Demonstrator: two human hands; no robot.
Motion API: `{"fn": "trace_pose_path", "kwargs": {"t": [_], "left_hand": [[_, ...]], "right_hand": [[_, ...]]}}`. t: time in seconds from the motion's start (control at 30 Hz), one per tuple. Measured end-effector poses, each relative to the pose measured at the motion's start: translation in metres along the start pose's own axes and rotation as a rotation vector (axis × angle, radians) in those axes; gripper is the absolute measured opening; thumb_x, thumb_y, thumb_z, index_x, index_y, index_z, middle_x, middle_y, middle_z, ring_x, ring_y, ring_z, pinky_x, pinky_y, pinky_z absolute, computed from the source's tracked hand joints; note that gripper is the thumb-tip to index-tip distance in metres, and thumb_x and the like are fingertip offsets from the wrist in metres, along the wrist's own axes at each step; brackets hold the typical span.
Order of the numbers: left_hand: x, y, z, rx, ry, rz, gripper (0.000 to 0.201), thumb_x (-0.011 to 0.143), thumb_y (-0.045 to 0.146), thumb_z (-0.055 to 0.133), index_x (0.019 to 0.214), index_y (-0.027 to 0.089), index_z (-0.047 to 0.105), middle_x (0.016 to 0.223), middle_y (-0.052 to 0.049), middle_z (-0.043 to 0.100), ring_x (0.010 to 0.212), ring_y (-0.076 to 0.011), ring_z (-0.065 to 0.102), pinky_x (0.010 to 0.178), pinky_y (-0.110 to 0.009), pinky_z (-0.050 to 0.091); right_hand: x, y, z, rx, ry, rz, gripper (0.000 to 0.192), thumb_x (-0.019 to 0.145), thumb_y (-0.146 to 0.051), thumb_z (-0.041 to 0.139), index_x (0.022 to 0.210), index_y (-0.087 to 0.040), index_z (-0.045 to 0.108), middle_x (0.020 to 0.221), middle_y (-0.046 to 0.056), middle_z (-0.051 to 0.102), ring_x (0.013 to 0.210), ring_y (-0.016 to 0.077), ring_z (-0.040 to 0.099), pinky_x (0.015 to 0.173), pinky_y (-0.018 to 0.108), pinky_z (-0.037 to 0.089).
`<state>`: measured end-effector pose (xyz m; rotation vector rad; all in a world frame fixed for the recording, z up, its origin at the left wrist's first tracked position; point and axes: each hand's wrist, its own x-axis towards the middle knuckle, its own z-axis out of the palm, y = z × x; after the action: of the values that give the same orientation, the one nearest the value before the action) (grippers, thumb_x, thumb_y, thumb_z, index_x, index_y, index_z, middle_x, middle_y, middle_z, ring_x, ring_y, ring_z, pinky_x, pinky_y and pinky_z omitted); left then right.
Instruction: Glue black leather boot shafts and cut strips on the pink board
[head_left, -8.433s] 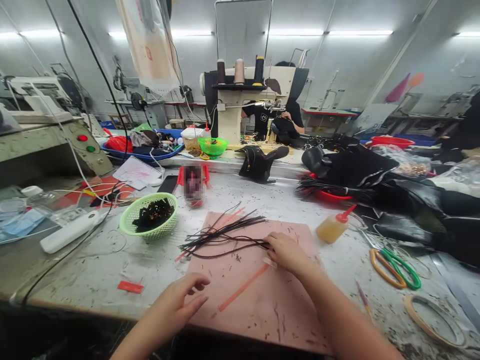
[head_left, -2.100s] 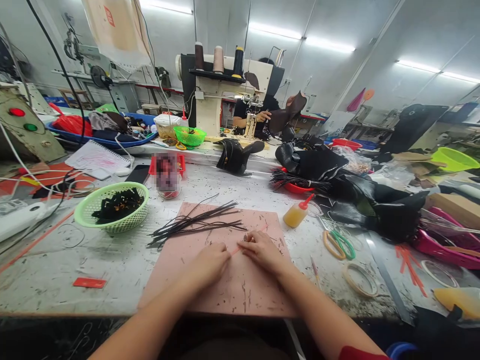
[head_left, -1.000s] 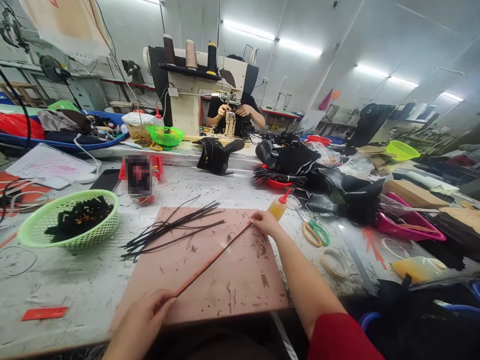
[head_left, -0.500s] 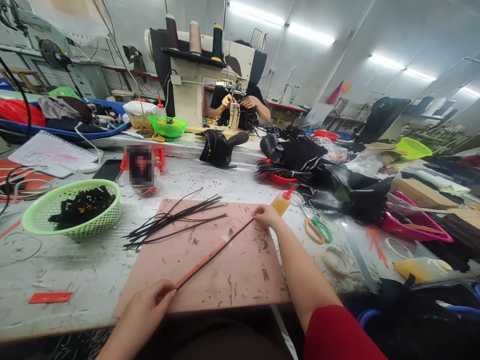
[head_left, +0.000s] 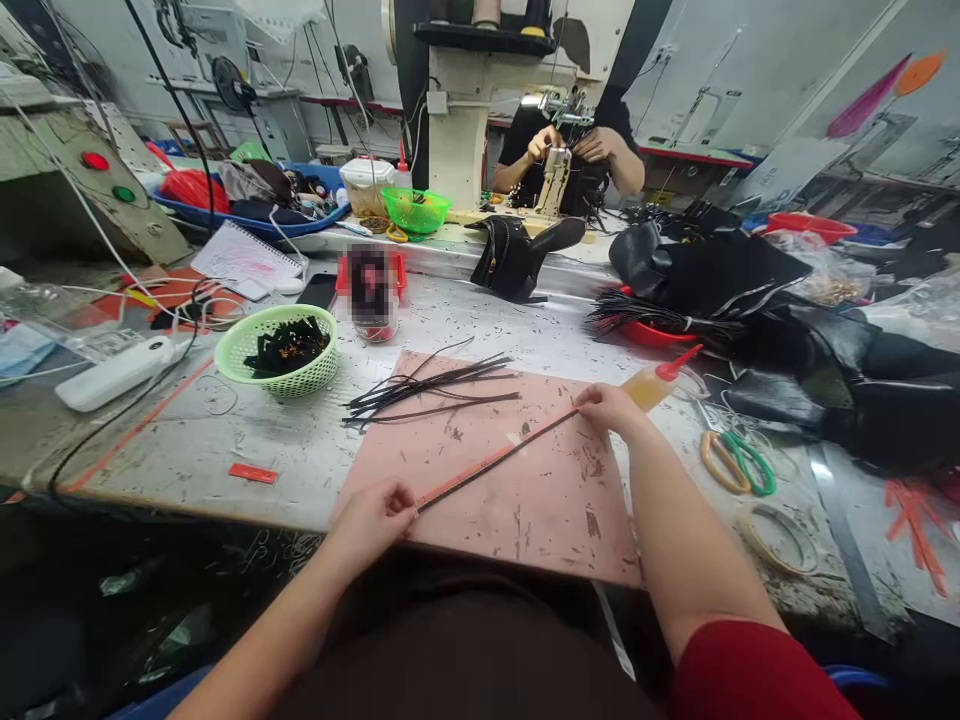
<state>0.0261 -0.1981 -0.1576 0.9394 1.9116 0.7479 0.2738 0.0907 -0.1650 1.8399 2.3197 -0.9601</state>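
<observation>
A thin black strip (head_left: 517, 449) is stretched slantwise above a pinkish board (head_left: 480, 525), with a red strip (head_left: 466, 472) running along it. My left hand (head_left: 375, 522) pinches the near end, at the board's front left. The far end is pinched between the fingers of my right hand (head_left: 611, 408), towards the board's right side. Whether both strips reach into each pinch is hidden by the fingers. Several loose black strips (head_left: 442, 384) lie across the board's back left corner. Just beyond my right hand is a bottle of yellowish liquid (head_left: 643, 388) with a red nozzle.
On the left stand a green basket (head_left: 225, 350) of black pieces and a short red piece (head_left: 253, 473). Scissors (head_left: 739, 463), a tape roll (head_left: 776, 540) and a metal ruler (head_left: 844, 540) lie right. Behind, a co-worker's hands (head_left: 596, 145) are at a sewing machine (head_left: 456, 130).
The view has swung left and down, so the table's things appear shifted to the right. Both hands keep their pinch on the strip's ends, and it stays stretched over the board.
</observation>
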Motion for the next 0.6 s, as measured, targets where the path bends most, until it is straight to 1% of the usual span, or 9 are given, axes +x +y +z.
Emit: {"fn": "trace_pose_path", "kwargs": {"t": [0.13, 0.27, 0.37, 0.43, 0.53, 0.6], "left_hand": [[-0.002, 0.005, 0.0, 0.1, 0.023, 0.035, 0.004, 0.063, 0.024, 0.049, 0.063, 0.021, 0.052, 0.054, 0.005, 0.057, 0.054, -0.0158, 0.058, 0.054, -0.025, 0.042], [-0.005, 0.009, 0.001, 0.2, 0.04, 0.067, 0.01, 0.067, 0.02, 0.046, 0.068, 0.021, 0.055, 0.062, 0.004, 0.06, 0.055, -0.0146, 0.058, 0.055, -0.023, 0.042], [-0.007, 0.012, 0.002, 0.283, 0.057, 0.098, 0.012, 0.068, 0.016, 0.045, 0.069, 0.021, 0.056, 0.063, 0.003, 0.061, 0.057, -0.0145, 0.057, 0.055, -0.023, 0.041], [-0.008, 0.015, 0.002, 0.343, 0.079, 0.123, 0.014, 0.068, 0.013, 0.045, 0.068, 0.021, 0.056, 0.063, 0.003, 0.06, 0.059, -0.0148, 0.056, 0.057, -0.023, 0.04], [-0.01, 0.019, 0.005, 0.422, 0.106, 0.162, 0.016, 0.067, 0.009, 0.045, 0.068, 0.02, 0.055, 0.065, 0.002, 0.059, 0.064, -0.0152, 0.056, 0.06, -0.023, 0.04], [-0.01, 0.019, 0.008, 0.467, 0.124, 0.18, 0.017, 0.067, 0.006, 0.044, 0.068, 0.02, 0.054, 0.066, 0.001, 0.059, 0.065, -0.0159, 0.056, 0.063, -0.024, 0.04]], "right_hand": [[-0.004, -0.003, -0.001, -0.002, 0.001, 0.009, 0.02, 0.087, -0.028, 0.053, 0.1, -0.014, 0.058, 0.1, 0.005, 0.061, 0.084, 0.0151, 0.06, 0.073, 0.033, 0.052], [-0.005, -0.003, 0.0, -0.003, 0.02, 0.005, 0.018, 0.087, -0.028, 0.053, 0.097, -0.014, 0.059, 0.096, 0.004, 0.062, 0.081, 0.014, 0.06, 0.07, 0.031, 0.052], [-0.006, -0.004, 0.001, 0.002, 0.047, -0.007, 0.017, 0.087, -0.028, 0.053, 0.092, -0.013, 0.06, 0.091, 0.003, 0.062, 0.076, 0.0126, 0.06, 0.067, 0.029, 0.051], [-0.007, -0.004, 0.003, 0.007, 0.077, -0.022, 0.015, 0.086, -0.026, 0.055, 0.088, -0.013, 0.06, 0.085, 0.001, 0.062, 0.072, 0.0115, 0.059, 0.065, 0.028, 0.05], [-0.011, -0.004, 0.007, 0.016, 0.153, -0.057, 0.004, 0.078, -0.015, 0.058, 0.078, -0.015, 0.062, 0.077, 0.0, 0.063, 0.068, 0.0118, 0.057, 0.062, 0.025, 0.047], [-0.016, -0.004, 0.011, 0.022, 0.217, -0.086, 0.012, 0.071, -0.008, 0.056, 0.073, -0.017, 0.063, 0.074, 0.0, 0.063, 0.07, 0.0136, 0.057, 0.062, 0.024, 0.044]]}}
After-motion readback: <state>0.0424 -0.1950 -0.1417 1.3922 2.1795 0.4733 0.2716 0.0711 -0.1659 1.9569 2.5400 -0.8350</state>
